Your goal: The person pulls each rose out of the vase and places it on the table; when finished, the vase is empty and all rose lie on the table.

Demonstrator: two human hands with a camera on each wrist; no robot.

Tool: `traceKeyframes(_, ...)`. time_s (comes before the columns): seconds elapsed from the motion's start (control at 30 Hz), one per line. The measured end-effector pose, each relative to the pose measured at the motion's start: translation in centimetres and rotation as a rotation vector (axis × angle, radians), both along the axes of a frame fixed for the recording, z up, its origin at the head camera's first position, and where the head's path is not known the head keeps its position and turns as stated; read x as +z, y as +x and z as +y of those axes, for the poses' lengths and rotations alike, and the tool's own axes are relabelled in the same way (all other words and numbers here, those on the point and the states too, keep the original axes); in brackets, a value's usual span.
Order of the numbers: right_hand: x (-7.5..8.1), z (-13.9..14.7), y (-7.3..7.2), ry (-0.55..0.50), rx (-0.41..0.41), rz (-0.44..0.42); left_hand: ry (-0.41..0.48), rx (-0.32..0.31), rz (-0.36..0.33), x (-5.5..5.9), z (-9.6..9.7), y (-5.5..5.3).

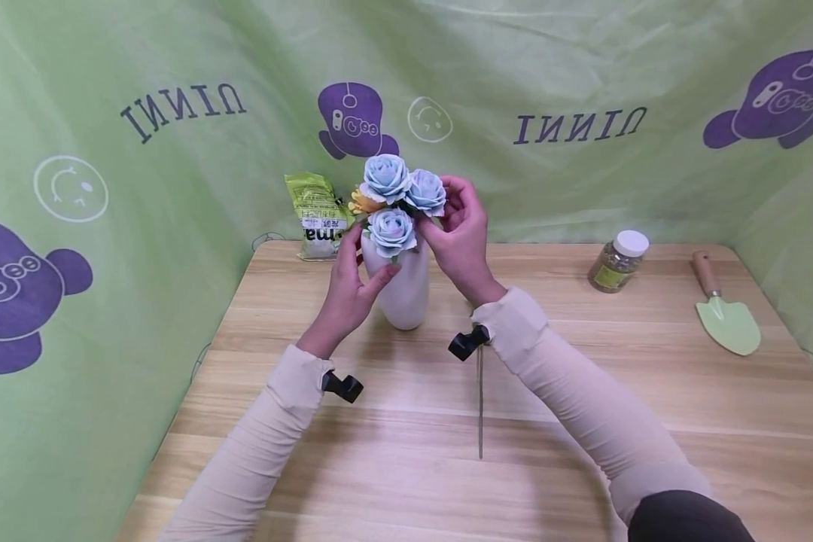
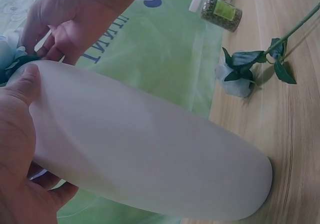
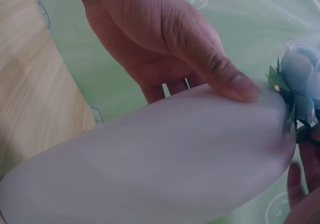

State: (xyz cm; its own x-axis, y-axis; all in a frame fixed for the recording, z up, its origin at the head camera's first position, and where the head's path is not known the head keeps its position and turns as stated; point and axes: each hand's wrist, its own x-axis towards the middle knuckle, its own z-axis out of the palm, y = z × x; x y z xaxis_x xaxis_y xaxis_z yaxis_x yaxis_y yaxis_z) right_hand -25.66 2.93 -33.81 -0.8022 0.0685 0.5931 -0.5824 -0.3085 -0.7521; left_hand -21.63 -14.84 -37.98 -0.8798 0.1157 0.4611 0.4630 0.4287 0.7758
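A tall white vase [image 1: 406, 293] stands upright on the table, with three pale blue roses [image 1: 388, 177] and a yellow-orange flower [image 1: 362, 202] at its mouth. My left hand [image 1: 351, 295] holds the vase near the rim, thumb pressed on the front and fingers round the back, as the right wrist view shows. At the mouth's right side, my right hand [image 1: 462, 237] pinches the right-hand blue rose [image 1: 425, 192] with thumb and curled fingers, just under the bloom. Their stems are hidden inside the vase. Another blue rose [image 2: 235, 84] with green leaves lies on the table.
Its long stem [image 1: 480, 421] points toward the near edge, under my right wrist. A green bag [image 1: 318, 218] stands behind the vase to the left. On the right are a white-lidded jar [image 1: 618, 262] and a green trowel [image 1: 728, 324]. Printed green cloth [image 1: 257, 173] surrounds the table.
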Motion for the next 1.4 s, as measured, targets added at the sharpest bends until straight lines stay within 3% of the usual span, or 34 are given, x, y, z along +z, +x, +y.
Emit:
traceKeyframes(0.3,0.2,-0.1,0.1,0.011,-0.039,0.058,0.005,-0.002,0.01,-0.2,-0.1,0.1)
traceKeyframes(0.63,0.7,-0.6,-0.1,0.025,-0.109,-0.012,0.008,0.008,-0.002,-0.2,-0.1,0.0)
traceKeyframes(1.0,1.1,-0.6,0.3,0.045,-0.074,0.027,-0.008,0.006,0.01,-0.2,-0.1,0.0)
traceKeyframes(1.4,1.7,-0.6,0.1,0.048,-0.038,-0.058,-0.009,-0.004,0.028,-0.3,0.0,0.0)
